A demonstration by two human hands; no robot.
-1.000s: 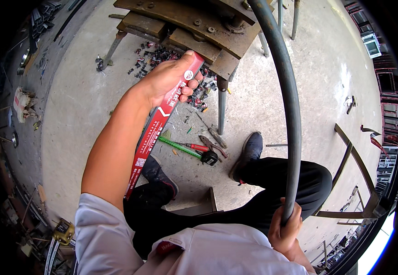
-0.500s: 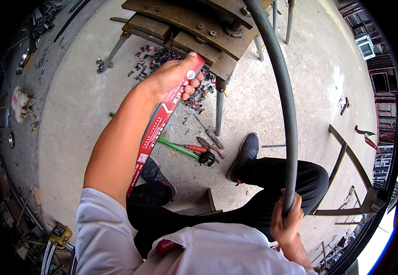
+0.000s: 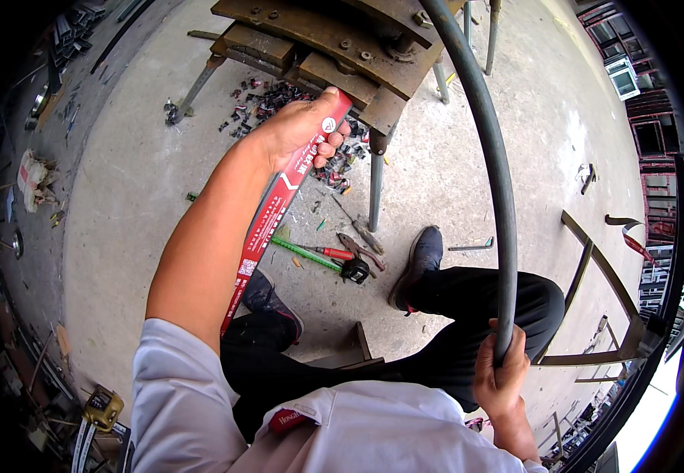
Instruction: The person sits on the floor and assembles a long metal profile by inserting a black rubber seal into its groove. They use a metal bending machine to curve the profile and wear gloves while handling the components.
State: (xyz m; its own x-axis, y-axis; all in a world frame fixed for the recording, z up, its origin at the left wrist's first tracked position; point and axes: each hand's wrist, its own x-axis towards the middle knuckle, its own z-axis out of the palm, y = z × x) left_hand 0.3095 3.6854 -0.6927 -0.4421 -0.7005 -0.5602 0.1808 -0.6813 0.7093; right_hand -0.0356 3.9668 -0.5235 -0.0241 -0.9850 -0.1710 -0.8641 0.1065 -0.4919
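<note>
My left hand (image 3: 299, 126) grips the top end of a long red flat ruler-like bar (image 3: 275, 213) that runs down along my forearm. It is held close to the front edge of a rusty metal work stand (image 3: 318, 31). My right hand (image 3: 499, 374) is closed around the lower end of a long curved grey metal pipe (image 3: 499, 173). The pipe arcs up and away to the top of the stand. I am seated, with dark trousers and dark shoes (image 3: 417, 264) on the concrete floor.
Under the stand lie a green-handled tool (image 3: 310, 254), pliers (image 3: 358, 252) and a heap of small metal scraps (image 3: 271, 98). An angled metal frame (image 3: 602, 276) stands at the right. Clutter and a yellow tool (image 3: 102, 406) line the left edge.
My left hand has risen slightly with the red bar toward the stand's edge. My right hand has slid a little lower on the pipe.
</note>
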